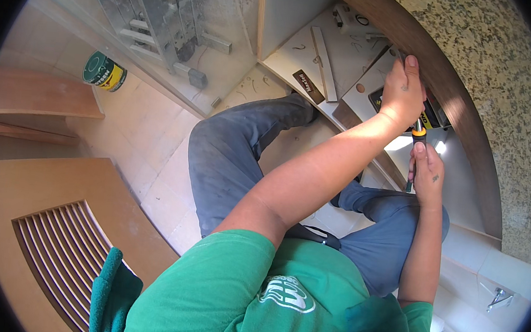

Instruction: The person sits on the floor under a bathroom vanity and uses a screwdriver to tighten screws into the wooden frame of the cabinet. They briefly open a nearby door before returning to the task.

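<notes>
My left hand [402,89] reaches up and right to the curved brown wooden edge [463,113] under a speckled granite top [497,78]. It is closed in a fist on a small grey metal part [399,53]. Just below it, my right hand [428,172] holds a screwdriver [418,135] with an orange-and-black handle, its dark shaft running along my fingers. Both hands sit close together, over white panels [372,81] lying on the floor. What the screwdriver tip touches is hidden.
My legs in blue jeans [228,163] are folded on the tiled floor. A green-and-yellow can [104,71] stands at left by wooden boards [34,95]. A slatted wooden panel [53,243] lies lower left, a metal frame [158,20] at top, a chrome tap [498,298] lower right.
</notes>
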Available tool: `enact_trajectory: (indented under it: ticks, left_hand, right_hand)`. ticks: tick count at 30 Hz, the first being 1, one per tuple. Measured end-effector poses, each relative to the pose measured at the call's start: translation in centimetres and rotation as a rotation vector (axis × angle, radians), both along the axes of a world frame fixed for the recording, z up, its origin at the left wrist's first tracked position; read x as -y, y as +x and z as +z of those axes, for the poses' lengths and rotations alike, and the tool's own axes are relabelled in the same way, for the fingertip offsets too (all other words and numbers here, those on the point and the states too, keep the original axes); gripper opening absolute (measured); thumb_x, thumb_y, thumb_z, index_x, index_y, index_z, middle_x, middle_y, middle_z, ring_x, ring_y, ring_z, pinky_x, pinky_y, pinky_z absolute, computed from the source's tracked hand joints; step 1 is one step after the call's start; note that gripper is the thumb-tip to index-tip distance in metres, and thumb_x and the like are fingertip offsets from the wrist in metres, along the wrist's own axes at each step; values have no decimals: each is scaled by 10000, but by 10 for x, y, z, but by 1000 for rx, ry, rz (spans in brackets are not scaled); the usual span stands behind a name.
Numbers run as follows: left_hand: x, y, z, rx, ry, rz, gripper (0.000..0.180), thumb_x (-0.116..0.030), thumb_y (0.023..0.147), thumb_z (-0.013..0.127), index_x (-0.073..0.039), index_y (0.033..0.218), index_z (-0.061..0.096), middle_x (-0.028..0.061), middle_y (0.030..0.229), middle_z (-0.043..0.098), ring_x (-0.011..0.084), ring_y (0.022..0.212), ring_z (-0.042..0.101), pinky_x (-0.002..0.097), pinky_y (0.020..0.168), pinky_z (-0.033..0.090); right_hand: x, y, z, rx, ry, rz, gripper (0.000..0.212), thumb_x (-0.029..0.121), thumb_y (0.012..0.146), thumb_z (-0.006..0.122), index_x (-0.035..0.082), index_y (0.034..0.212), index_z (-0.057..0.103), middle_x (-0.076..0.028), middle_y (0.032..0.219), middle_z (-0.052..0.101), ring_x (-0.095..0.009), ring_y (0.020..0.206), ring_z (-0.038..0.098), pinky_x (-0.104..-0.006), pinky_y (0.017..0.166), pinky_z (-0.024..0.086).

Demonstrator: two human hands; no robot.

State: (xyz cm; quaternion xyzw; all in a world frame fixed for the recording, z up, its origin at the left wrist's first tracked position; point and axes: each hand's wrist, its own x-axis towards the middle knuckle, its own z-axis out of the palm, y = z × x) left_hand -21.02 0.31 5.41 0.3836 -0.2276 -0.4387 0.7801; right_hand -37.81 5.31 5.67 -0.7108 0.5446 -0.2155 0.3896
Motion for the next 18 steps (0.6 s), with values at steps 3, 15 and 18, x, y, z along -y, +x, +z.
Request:
enact_trajectory:
  ticks: [3,15,18]
  left_hand:
    - [0,0,2,0,-12,12,532,-535,1063,346,-26,944,447,64,575,517,139,421,503,284,406,422]
    - [5,1,3,-17,-23,0,515,-525,1069,334,-31,978,446,63,559,504,143,394,487,283,394,419]
    - [5,2,3,3,-7,-8,519,-532,1067,330,-33,987,447,61,559,504,142,395,491,282,394,416]
  right_hand:
    - [0,1,2,-5,2,-4,423,424,1041,543,50,846,558,27,607,456,-59,518,421,-242,488,367]
    - [0,6,8,-23,15,-30,428,428,1041,545,62,821,532,34,589,435,-56,500,405,-239,466,345]
    - [2,5,7,-18,18,-30,428,436,1038,547,66,823,535,36,587,433,-57,498,404,-238,467,347]
